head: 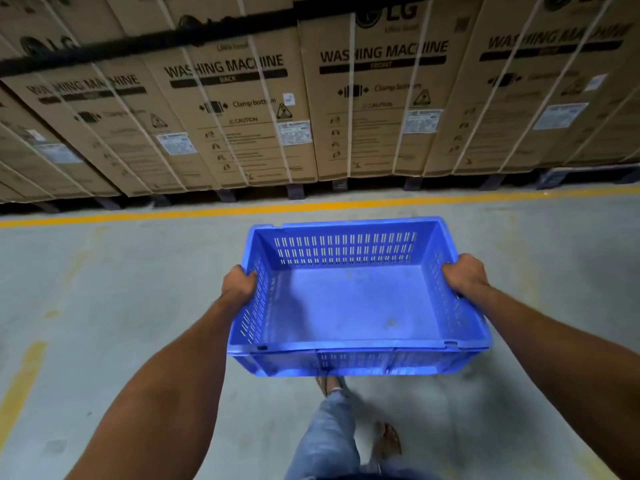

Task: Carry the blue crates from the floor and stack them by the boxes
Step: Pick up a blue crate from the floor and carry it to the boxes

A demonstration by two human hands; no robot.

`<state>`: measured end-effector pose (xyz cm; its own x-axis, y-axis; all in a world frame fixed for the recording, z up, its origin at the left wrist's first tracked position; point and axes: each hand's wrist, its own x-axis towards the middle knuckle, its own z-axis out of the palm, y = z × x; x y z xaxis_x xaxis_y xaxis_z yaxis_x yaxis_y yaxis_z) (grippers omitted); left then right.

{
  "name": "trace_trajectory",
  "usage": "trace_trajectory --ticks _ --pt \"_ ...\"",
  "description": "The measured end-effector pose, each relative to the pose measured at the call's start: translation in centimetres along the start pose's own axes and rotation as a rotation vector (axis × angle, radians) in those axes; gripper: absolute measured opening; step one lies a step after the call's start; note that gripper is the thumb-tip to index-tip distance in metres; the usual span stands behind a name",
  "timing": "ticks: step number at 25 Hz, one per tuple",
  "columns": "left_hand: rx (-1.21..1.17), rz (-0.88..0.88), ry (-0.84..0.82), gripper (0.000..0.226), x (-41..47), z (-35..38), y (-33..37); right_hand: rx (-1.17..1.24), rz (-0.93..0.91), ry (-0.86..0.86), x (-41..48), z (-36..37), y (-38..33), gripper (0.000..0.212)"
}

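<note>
An empty blue crate [349,306] with slotted walls hangs in the air in front of me, level, above the concrete floor. My left hand [239,284] grips its left rim and my right hand [465,275] grips its right rim. A row of tall cardboard washing machine boxes [239,109] stands ahead, beyond a yellow floor line. No other crate shows in the view.
The boxes rest on dark pallets [294,192] along the far side. A yellow line [207,211] runs across the grey floor in front of them, and another yellow stripe [20,386] lies at the left. My legs and sandalled feet [388,441] are below the crate.
</note>
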<state>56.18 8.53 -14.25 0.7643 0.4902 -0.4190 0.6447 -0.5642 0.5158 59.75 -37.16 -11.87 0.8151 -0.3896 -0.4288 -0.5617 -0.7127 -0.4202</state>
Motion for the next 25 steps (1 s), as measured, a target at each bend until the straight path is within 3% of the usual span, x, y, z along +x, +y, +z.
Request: trace_trajectory --ticks 4,8,12,18,21,25 --pt "0.011 -0.005 -0.095 0.027 10.9 4.7 0.3 -0.021 0.09 0.004 7.0 4.8 -2.5 0.039" --pt "0.063 -0.051 -0.151 0.024 19.0 8.8 0.4 -0.013 0.214 -0.05 14.2 10.7 -3.3 0.058" --pt "0.131 -0.068 -0.102 0.021 24.9 14.2 -0.4 -0.038 0.28 -0.12 21.6 18.1 -3.4 0.048" --pt "0.124 -0.103 -0.083 0.018 35.1 27.9 -6.0 -0.061 0.251 -0.15 35.4 30.1 -0.5 0.045" --pt "0.122 -0.062 -0.046 0.018 41.1 34.2 -6.5 -0.071 0.193 -0.067 43.4 34.9 0.3 0.053" --pt "0.1 0.006 0.031 0.028 50.1 40.9 -5.2 -0.057 0.081 0.07 53.6 39.6 0.2 0.045"
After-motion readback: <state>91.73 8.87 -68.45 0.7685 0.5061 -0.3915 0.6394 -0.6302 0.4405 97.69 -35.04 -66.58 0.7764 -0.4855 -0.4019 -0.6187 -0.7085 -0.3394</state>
